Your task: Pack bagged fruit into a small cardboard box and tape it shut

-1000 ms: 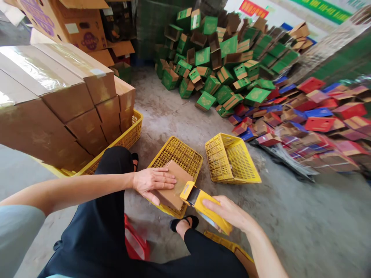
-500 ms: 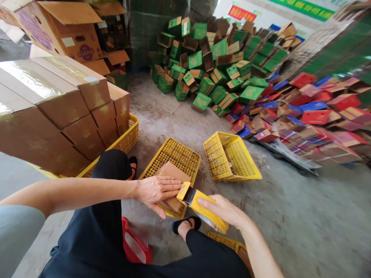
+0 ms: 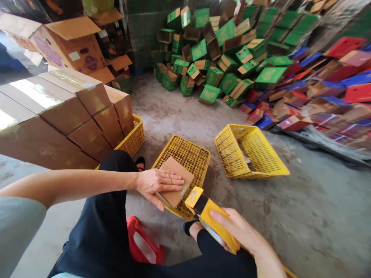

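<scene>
Head view: right grip point(image 3: 232, 224) clamped round the tape dispenser point(image 3: 206, 211), nose just beside the small carton point(image 3: 180, 169). Off the dispenser: small carton at 10–11 o'clock, lying on a yellow crate point(image 3: 199, 159); left grip point(image 3: 155, 183) uncurled, flat on its top. Second crate point(image 3: 262, 150) at 1 o'clock, stacked boxes point(image 3: 65, 110) at 10, green boxes point(image 3: 199, 49) at 12.

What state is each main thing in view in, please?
Left hand: flat on small carton
Right hand: gripping tape dispenser
Small carton: resting on yellow crate, tape showing
Tape dispenser: held, tilted
Stacked boxes: taped shut
Printed carton: flaps open
Green boxes: heaped loosely
</scene>
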`<state>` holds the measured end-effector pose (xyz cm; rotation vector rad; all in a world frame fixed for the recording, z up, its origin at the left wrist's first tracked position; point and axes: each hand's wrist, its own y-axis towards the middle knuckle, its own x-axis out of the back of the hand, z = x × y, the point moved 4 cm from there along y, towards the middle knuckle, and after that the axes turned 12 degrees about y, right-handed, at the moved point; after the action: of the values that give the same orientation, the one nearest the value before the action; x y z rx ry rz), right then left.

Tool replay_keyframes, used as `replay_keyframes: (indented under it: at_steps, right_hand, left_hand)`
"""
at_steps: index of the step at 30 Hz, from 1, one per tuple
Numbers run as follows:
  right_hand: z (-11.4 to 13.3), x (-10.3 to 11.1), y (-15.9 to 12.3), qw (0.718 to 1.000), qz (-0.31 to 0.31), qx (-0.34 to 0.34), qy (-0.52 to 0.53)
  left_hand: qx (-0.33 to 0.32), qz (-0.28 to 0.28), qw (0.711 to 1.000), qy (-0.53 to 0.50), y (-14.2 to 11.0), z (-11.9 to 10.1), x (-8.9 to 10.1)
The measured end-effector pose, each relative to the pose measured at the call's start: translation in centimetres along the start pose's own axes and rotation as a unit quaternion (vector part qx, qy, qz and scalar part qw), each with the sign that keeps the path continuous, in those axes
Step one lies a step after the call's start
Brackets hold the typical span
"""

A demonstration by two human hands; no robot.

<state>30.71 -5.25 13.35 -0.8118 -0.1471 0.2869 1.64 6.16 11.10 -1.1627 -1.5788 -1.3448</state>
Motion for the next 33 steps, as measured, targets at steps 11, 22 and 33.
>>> replay_keyframes:
  at_steps: [11, 22, 33]
  right_hand:
    - [-3.4, -0.5, 1.6, 0.994, 0.003, 0.063, 0.093]
    - [-4.0, -0.2, 2.2, 0.994, 0.051, 0.084, 0.056]
    - [-6.1, 1.3, 1.3, 0.991, 0.053, 0.099, 0.069]
  left_hand:
    - [-0.05, 0.115, 0.99, 0.059, 2.3, -1.6, 1.1]
    - [-0.092, 0.17, 0.981, 0.03, 2.9, -0.6, -0.1]
    - [-0.088, 0.176, 0.979, 0.041, 2.9, -0.2, -0.4]
